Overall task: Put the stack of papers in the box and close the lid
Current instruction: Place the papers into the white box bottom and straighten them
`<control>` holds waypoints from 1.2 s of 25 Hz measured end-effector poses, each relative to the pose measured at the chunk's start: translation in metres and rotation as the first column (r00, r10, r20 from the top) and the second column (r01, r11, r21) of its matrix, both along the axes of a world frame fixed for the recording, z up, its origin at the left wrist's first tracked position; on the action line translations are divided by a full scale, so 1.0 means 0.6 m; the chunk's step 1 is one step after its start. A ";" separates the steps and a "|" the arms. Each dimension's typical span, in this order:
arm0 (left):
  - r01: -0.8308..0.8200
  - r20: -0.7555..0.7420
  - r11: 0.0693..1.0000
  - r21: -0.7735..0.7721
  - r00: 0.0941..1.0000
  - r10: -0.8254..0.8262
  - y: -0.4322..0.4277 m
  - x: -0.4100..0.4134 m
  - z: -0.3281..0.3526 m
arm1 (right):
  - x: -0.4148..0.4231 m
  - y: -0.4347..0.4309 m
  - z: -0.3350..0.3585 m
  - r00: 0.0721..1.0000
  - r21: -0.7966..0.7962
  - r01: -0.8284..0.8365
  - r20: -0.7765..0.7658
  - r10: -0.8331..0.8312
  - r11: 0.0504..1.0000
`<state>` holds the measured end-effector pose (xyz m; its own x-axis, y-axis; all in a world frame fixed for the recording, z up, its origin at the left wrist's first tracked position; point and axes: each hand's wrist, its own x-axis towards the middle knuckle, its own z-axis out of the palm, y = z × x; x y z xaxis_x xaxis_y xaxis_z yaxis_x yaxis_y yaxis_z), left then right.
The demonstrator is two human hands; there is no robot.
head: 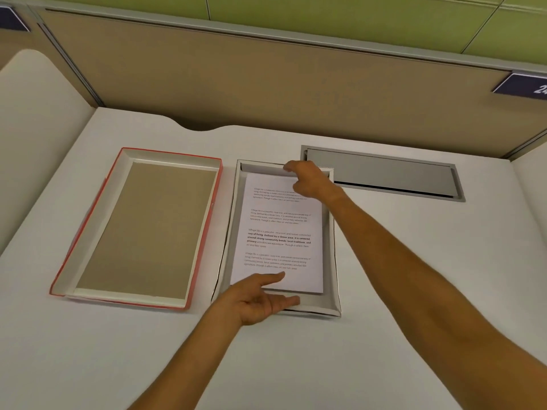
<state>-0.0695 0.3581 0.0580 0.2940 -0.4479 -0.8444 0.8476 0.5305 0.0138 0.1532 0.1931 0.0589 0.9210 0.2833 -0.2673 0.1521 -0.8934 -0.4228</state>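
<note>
A shallow white box (332,247) sits at the middle of the desk with a stack of printed papers (281,226) lying flat inside it. My left hand (260,300) rests at the box's near end, its fingers spread on the bottom edge of the papers. My right hand (307,179) reaches to the far end, fingertips at the top edge of the stack by the box wall. The lid (142,229), red-edged with a brown inside, lies upside down to the left of the box.
A grey metal cable hatch (384,176) is set into the white desk (414,261) right of the box. A tan partition (266,84) runs along the back edge, with a cutout in the desk in front of it.
</note>
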 end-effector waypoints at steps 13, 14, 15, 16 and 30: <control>-0.007 -0.033 0.994 0.111 0.999 0.011 -0.008 0.016 -0.068 | 0.055 0.015 -0.057 0.993 -0.026 -0.095 -0.077 0.092 0.995; -0.013 -0.030 0.995 0.099 0.999 0.016 -0.007 0.016 -0.072 | 0.056 0.014 -0.057 0.993 -0.013 -0.084 -0.080 0.083 0.996; -0.022 -0.027 0.996 0.083 0.999 0.025 -0.005 0.016 -0.075 | 0.056 0.014 -0.058 0.994 -0.006 -0.076 -0.080 0.075 0.997; -0.033 -0.025 0.997 0.068 0.999 0.034 -0.002 0.016 -0.077 | 0.056 0.015 -0.058 0.995 -0.005 -0.070 -0.077 0.070 0.998; -0.037 0.008 0.998 0.042 0.999 0.037 -0.005 0.017 -0.057 | 0.043 0.024 -0.050 0.995 -0.034 -0.077 -0.059 0.075 0.996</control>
<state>-0.0591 0.3548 0.0235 0.3158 -0.4003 -0.8603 0.8271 0.5604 0.0429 0.1787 0.2072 0.0291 0.8798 0.3415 -0.3306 0.1969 -0.8949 -0.4005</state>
